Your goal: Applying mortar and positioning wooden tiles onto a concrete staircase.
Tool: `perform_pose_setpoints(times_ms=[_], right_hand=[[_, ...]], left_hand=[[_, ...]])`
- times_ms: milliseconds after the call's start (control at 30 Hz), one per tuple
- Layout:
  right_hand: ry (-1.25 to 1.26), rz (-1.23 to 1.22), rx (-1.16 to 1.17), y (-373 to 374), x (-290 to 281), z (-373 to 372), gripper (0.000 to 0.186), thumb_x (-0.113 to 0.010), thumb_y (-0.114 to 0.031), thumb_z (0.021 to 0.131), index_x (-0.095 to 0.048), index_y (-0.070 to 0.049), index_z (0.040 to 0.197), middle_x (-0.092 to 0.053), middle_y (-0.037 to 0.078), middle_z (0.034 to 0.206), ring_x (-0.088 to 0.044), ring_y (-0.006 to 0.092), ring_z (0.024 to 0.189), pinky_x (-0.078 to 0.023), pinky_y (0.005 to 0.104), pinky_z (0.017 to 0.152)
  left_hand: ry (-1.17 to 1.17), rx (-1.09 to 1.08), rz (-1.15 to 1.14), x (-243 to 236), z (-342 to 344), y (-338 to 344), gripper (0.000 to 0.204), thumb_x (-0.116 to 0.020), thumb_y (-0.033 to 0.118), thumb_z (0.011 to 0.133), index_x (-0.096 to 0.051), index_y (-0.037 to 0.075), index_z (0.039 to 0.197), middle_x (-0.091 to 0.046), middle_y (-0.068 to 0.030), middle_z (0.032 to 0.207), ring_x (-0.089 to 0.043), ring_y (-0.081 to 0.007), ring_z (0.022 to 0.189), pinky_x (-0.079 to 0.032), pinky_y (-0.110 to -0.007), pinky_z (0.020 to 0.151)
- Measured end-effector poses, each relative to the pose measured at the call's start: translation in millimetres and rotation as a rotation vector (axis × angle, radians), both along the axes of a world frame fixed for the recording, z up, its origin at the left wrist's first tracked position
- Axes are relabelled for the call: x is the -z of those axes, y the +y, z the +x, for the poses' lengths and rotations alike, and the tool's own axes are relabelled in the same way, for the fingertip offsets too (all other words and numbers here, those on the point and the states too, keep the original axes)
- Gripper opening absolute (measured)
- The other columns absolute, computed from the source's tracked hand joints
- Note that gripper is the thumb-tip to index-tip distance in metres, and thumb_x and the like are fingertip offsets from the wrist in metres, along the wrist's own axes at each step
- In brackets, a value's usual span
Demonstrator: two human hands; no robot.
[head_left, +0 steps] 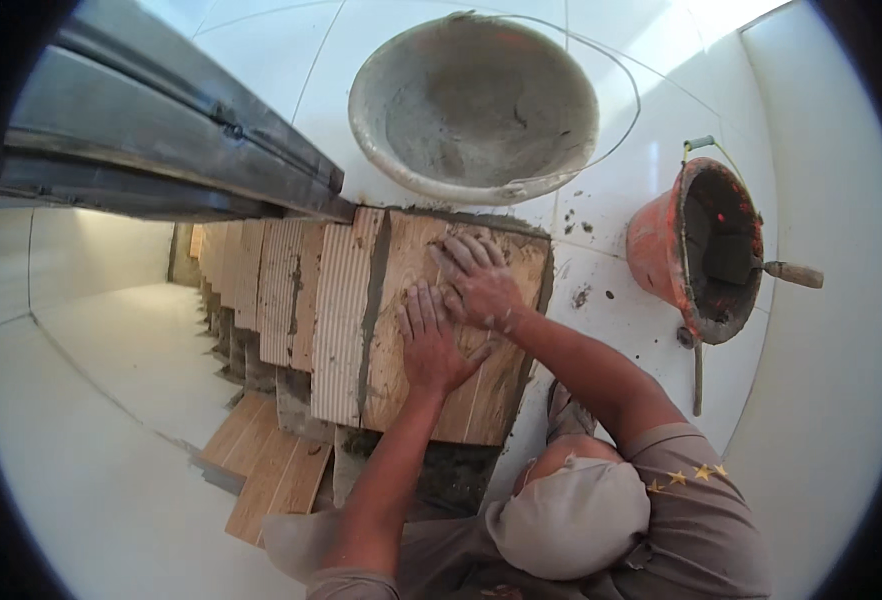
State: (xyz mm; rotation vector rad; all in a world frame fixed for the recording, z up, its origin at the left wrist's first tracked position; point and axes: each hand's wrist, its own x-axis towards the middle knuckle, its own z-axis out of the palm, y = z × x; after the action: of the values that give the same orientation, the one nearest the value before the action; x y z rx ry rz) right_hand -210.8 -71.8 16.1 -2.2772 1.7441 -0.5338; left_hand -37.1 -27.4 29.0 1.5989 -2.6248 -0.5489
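Observation:
Both my hands lie flat, fingers spread, on a wood-look tile [411, 375] at the top of a stair. My left hand [429, 345] presses near its middle. Just beyond and to the right, my right hand [479, 282] rests on the same tile, its thumb side close to my left fingertips. Grey dust coats the fingers, and neither hand holds anything. A dark mortar-filled gap [376, 270] runs between the tile and a pale ribbed tile strip [339, 330] on its left. More mortar shows along the tile's far and right edges.
A wide mortar-coated basin [391, 165] with a wire handle stands beyond the tile. Right of it, an orange bucket [651, 250] holds mortar and a wooden-handled trowel [793, 274]. A long-handled tool [698, 380] lies nearby. Metal beams [161, 110] and loose tiles [276, 480] are at left.

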Motion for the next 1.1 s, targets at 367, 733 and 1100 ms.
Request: perform_pose_setpoints(times_ms=[367, 733, 1100], right_hand=[[0.003, -0.041, -0.020, -3, 0, 4, 0.071, -0.065, -0.033, 0.096, -0.051, -0.011, 0.162, -0.045, 0.017, 0.167, -0.040, 0.0385, 0.154, -0.028, 0.0559, 0.129], [0.130, 0.021, -0.115, -48, -19, 21, 0.057, -0.061, -0.025, 0.099, -0.059, 0.000, 0.151, -0.053, 0.018, 0.160, -0.047, 0.0385, 0.150, -0.034, 0.0526, 0.127], [0.435, 0.077, -0.249, -115, -4, 33, 0.059, -0.055, -0.022, 0.100, -0.055, 0.001, 0.155, -0.047, 0.020, 0.167, -0.042, 0.0366, 0.158, -0.036, 0.0499, 0.129]], left_hand=[[0.044, -0.028, -0.035, 5, 2, 0, 0.136, -0.065, 0.088, 0.083, -0.023, -0.009, 0.169, -0.019, -0.0312, 0.178, -0.010, -0.0452, 0.168, -0.004, -0.061, 0.135], [0.195, -0.064, -0.075, 7, 12, 6, 0.139, -0.070, 0.086, 0.081, -0.019, -0.009, 0.169, -0.023, -0.0305, 0.176, -0.014, -0.0489, 0.166, -0.009, -0.063, 0.135], [0.098, -0.041, -0.031, 13, 7, 6, 0.141, -0.066, 0.090, 0.081, -0.016, -0.008, 0.170, -0.018, -0.0286, 0.178, -0.012, -0.0450, 0.167, -0.009, -0.063, 0.135]])
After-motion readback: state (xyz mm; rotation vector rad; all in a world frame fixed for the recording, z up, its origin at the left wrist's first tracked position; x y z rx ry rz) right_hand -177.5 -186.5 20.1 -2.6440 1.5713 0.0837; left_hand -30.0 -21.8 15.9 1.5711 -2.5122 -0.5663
